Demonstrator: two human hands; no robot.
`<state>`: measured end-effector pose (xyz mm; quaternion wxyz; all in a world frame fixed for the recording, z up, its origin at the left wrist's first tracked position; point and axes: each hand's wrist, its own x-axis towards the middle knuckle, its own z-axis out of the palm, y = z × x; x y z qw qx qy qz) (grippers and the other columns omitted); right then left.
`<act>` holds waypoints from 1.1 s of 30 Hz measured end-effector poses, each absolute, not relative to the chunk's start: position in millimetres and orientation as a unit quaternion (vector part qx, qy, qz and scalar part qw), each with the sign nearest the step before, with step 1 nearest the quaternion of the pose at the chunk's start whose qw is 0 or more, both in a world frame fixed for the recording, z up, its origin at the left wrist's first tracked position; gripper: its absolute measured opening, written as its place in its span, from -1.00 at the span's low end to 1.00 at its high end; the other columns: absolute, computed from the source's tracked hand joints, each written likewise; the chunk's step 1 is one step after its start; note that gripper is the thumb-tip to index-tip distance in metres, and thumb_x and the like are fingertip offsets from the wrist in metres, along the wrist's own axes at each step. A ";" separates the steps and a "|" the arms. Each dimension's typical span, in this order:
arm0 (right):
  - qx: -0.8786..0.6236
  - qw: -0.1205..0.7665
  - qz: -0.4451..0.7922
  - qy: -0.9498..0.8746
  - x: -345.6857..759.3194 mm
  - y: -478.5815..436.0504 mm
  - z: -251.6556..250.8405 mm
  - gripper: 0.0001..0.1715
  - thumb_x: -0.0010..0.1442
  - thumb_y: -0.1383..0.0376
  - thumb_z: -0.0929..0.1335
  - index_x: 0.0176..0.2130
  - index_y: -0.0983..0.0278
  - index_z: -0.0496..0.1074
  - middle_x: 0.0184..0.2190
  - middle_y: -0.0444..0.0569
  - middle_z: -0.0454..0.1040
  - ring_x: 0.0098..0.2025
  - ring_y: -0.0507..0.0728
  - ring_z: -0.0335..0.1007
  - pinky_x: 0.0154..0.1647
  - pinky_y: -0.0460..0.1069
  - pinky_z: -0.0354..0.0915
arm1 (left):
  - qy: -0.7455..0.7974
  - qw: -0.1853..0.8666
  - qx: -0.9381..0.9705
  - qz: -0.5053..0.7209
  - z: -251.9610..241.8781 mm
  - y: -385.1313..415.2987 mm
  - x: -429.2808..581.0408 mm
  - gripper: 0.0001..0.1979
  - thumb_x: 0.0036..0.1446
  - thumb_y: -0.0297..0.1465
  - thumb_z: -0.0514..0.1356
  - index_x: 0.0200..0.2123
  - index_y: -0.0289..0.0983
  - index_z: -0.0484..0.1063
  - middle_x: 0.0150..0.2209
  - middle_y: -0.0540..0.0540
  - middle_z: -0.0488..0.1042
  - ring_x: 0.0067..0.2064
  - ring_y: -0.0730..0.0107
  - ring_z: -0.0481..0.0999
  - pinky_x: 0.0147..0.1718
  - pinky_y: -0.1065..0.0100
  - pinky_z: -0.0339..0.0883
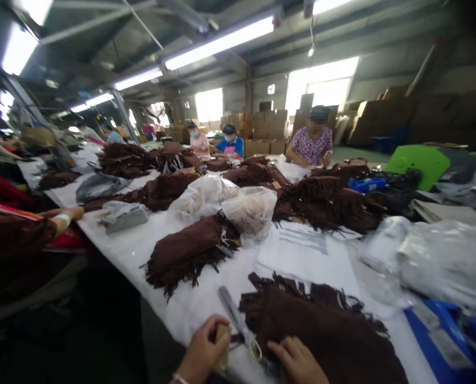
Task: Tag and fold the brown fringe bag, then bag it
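Note:
A brown fringed fabric piece (325, 330) lies on the white table (142, 245) right in front of me. My left hand (203, 349) is closed around a small tan tag or card at the table's near edge. My right hand (297, 360) rests on the lower left corner of the brown fabric, fingers bent. Between the two hands lies a pair of grey scissors (235, 314) with a string loop near its handle.
A second brown fringed pile (190, 250) lies further up the table, with clear plastic bags (249, 210), white paper sheets (301, 250) and more brown piles behind. Folded plastic bags (441, 261) and a blue tray (445, 336) sit at right. Other people work along both sides.

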<state>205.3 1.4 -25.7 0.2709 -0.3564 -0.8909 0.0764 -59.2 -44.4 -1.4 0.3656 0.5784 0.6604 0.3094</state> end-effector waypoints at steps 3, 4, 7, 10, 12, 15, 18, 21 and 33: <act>-0.408 0.229 0.148 -0.871 210.7 -7.3 -11.1 -0.37 0.02 0.60 0.24 0.05 0.19 0.33 -0.22 0.00 0.41 -0.19 0.16 0.33 -0.11 0.06 0.33 | 0.627 0.467 0.531 0.326 8.1 -74.1 -70.8 -0.70 0.05 -0.16 0.14 -0.21 -0.21 0.33 -0.37 -0.09 0.47 -0.28 0.19 0.48 -0.26 0.24 0.35; -0.418 0.222 0.168 -0.865 210.1 -7.4 -4.7 -0.39 0.03 0.60 0.23 0.04 0.21 0.33 -0.21 0.02 0.40 -0.17 0.17 0.31 -0.09 0.08 0.31 | 0.621 0.489 0.523 0.318 6.0 -81.5 -74.1 -0.69 0.06 -0.14 0.13 -0.21 -0.22 0.33 -0.38 -0.09 0.46 -0.29 0.20 0.47 -0.27 0.24 0.34; -0.432 0.234 0.200 -0.848 206.6 -5.1 9.6 -0.45 0.06 0.58 0.23 0.01 0.22 0.35 -0.24 0.01 0.37 -0.16 0.17 0.28 -0.10 0.09 0.30 | 0.639 0.497 0.529 0.255 -3.3 -95.7 -80.4 -0.63 0.08 -0.11 0.10 -0.17 -0.26 0.35 -0.44 -0.06 0.43 -0.35 0.23 0.45 -0.32 0.25 0.33; -0.439 0.261 0.216 -0.832 206.0 -3.8 13.3 -0.46 0.06 0.57 0.24 0.01 0.21 0.35 -0.24 0.00 0.36 -0.17 0.16 0.27 -0.12 0.07 0.30 | 0.689 0.384 0.590 0.174 -1.3 -87.8 -83.4 -0.58 0.14 -0.12 0.05 -0.09 -0.28 0.39 -0.47 -0.05 0.41 -0.41 0.24 0.42 -0.34 0.21 0.34; -0.439 0.279 0.223 -0.824 206.7 -2.8 13.0 -0.45 0.05 0.57 0.25 0.01 0.20 0.34 -0.24 -0.01 0.35 -0.17 0.16 0.28 -0.13 0.07 0.31 | 0.687 0.264 0.653 0.177 4.9 -65.6 -83.6 -0.61 0.20 -0.19 0.03 -0.01 -0.27 0.38 -0.37 -0.10 0.44 -0.31 0.22 0.44 -0.21 0.16 0.34; -0.437 0.297 0.231 -0.817 207.5 0.1 13.9 -0.43 0.03 0.57 0.26 0.02 0.18 0.33 -0.22 -0.02 0.33 -0.16 0.15 0.29 -0.12 0.05 0.31 | 0.621 0.118 0.752 0.187 8.4 -12.8 -80.8 -0.56 0.17 -0.47 0.02 0.14 -0.24 0.26 -0.02 -0.20 0.40 0.04 0.11 0.33 0.05 0.05 0.20; -0.439 0.297 0.243 -0.812 207.5 3.1 17.2 -0.42 0.03 0.57 0.26 0.02 0.17 0.33 -0.22 -0.02 0.33 -0.15 0.14 0.30 -0.11 0.04 0.31 | 0.566 0.085 0.808 0.140 5.9 38.3 -79.2 -0.50 0.04 -0.65 0.03 0.06 -0.23 0.34 0.17 -0.18 0.26 0.26 0.05 0.06 0.18 -0.02 0.00; -0.447 0.285 0.266 -0.805 206.1 4.8 19.2 -0.43 0.03 0.57 0.26 0.00 0.16 0.35 -0.23 -0.03 0.34 -0.15 0.14 0.30 -0.11 0.03 0.31 | 0.538 0.106 0.828 0.120 17.2 57.4 -87.6 -0.65 -0.02 -0.65 0.08 -0.19 -0.25 0.45 0.04 -0.14 0.41 0.23 0.09 0.14 0.20 0.02 -0.06; -0.440 0.222 0.305 -0.814 205.1 9.4 2.1 -0.49 0.09 0.51 0.31 0.01 0.15 0.38 -0.20 -0.04 0.38 -0.12 0.14 0.27 -0.06 0.04 0.25 | 0.513 0.725 0.438 0.137 41.7 -57.1 -8.5 -0.50 0.03 -0.04 0.14 -0.12 -0.33 0.32 -0.40 -0.17 0.57 -0.51 0.36 0.42 -0.51 0.41 0.22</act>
